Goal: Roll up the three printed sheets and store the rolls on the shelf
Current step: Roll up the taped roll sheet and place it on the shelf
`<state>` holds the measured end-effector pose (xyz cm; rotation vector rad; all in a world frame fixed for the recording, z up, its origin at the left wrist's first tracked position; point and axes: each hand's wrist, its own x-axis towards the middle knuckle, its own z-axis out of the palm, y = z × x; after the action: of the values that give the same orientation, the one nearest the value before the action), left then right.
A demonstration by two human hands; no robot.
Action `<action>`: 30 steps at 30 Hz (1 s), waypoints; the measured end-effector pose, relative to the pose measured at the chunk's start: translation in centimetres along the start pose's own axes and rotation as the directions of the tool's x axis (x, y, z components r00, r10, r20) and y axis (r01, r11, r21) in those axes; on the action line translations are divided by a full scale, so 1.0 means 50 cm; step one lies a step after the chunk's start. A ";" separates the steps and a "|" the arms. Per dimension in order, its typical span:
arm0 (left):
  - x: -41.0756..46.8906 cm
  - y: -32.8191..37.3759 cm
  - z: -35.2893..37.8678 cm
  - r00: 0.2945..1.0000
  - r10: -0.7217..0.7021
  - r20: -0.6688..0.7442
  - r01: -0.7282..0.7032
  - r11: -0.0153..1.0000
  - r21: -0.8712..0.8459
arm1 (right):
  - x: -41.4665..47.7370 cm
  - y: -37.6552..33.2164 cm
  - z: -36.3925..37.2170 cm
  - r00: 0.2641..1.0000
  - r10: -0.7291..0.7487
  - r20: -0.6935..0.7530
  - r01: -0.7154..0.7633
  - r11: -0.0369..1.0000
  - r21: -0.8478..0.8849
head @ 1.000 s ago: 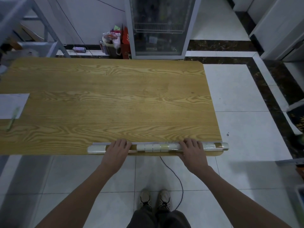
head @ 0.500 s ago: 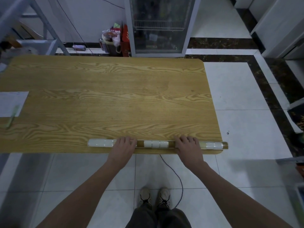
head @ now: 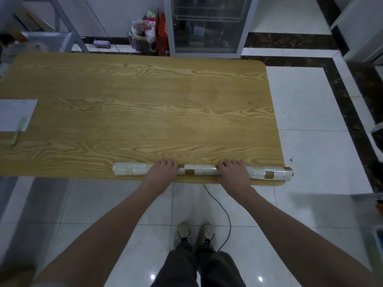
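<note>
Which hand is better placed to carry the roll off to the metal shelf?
Left, probably. The left hand grips the white-and-brown rolled printed sheet on the side of the grey metal shelf frame at the far left of the wooden table; the right hand grips it farther away.

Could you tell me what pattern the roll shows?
The roll shows white and tan checks, clearest in the head view.

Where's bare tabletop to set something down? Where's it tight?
Free: table middle and right, between the roll at the near edge and the far edge. Tight: left edge, paper and green pen; near edge, left hand and right hand grip the roll.
</note>
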<state>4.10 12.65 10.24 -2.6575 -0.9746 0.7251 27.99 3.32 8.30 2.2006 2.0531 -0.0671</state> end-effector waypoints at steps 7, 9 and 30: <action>0.003 -0.004 -0.002 1.000 -0.015 -0.013 0.014 0.999 -0.031 | 0.003 0.007 -0.014 0.996 -0.035 -0.084 0.038 0.999 0.033; -0.002 -0.008 0.003 0.999 -0.022 -0.038 0.020 0.998 -0.055 | 0.003 0.011 -0.018 0.993 -0.049 -0.106 0.053 0.998 0.035; -0.047 -0.289 -0.361 0.711 -0.275 -0.647 0.170 0.960 -0.222 | 0.142 0.077 -0.455 0.815 -0.015 -0.579 0.047 0.998 0.041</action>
<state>4.05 21.42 31.78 -2.5101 -1.1085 -0.3833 31.05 12.94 30.21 2.4351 2.3898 0.6366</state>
